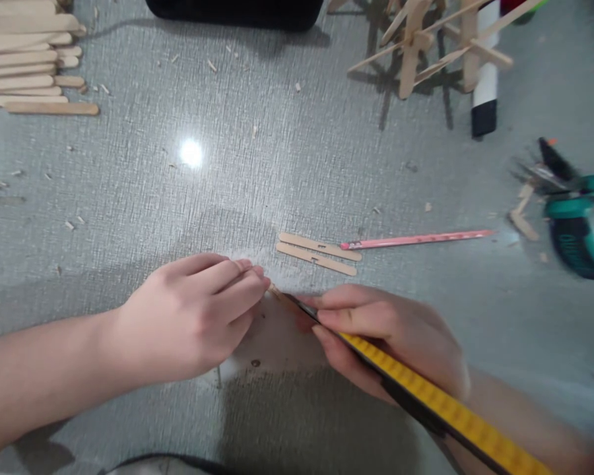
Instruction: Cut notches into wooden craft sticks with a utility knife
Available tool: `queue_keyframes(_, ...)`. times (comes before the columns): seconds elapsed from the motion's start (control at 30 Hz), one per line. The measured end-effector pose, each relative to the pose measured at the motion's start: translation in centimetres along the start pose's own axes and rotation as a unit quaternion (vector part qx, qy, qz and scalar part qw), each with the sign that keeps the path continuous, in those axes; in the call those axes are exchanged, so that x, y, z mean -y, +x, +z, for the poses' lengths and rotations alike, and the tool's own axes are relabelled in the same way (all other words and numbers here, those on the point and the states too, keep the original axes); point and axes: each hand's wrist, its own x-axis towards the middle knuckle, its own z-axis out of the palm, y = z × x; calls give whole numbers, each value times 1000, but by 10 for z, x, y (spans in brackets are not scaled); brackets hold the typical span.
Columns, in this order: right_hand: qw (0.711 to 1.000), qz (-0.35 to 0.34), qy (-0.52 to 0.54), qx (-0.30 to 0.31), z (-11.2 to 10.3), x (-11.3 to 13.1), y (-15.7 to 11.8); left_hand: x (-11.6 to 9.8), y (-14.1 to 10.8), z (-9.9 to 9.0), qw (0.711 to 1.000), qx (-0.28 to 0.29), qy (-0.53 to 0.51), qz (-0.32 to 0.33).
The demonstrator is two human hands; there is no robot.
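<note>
My left hand (202, 316) is closed, its fingertips pinching a craft stick (274, 290) whose end pokes out to the right. In my right hand (376, 330) is a utility knife with a ribbed yellow and black handle (440, 396). The knife's dark blade (303, 307) points at the craft stick and lies at its tip; whether it cuts in cannot be made out. Just beyond my hands lie two craft sticks, an upper one (297, 240) and a lower one (297, 253), each with a small notch or mark near the middle. A pink pencil (420, 239) touches the upper one.
Craft sticks (24, 82) are piled at the far left. A black object (235, 13) stands at the back. At the far right is a craft-stick structure (410, 53) by a white and black marker (485, 99). Green-handled pliers (574, 231) lie right. Wood scraps dot the table (143, 211).
</note>
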Motion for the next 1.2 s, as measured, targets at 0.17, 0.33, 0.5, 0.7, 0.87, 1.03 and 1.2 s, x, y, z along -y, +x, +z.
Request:
queue_keyframes(0.17,995,-79,-61,6,0,2,5,-3,3,-2,999,-21,20,-13)
queue_keyframes(0.33,977,-151,-142,-47,1,1,7,-3,7,-5,998,-13,54,10)
queue_keyframes(0.5,948,-230,-188,-116,4,1,7,-3,6,-4,999,-12,49,6)
queue_keyframes(0.7,942,-249,-182,-131,6,3,9,-4,6,-1,999,-12,40,-3)
queue_keyframes(0.87,942,-256,-180,-121,6,1,8,-4,6,0,999,-14,42,2)
queue_keyframes(1.03,944,-244,-190,-111,7,1,4,-4,4,1,999,-12,45,2)
queue_keyframes(1.2,948,-228,-190,-115,10,3,4,-8,3,2,1000,-9,22,-17)
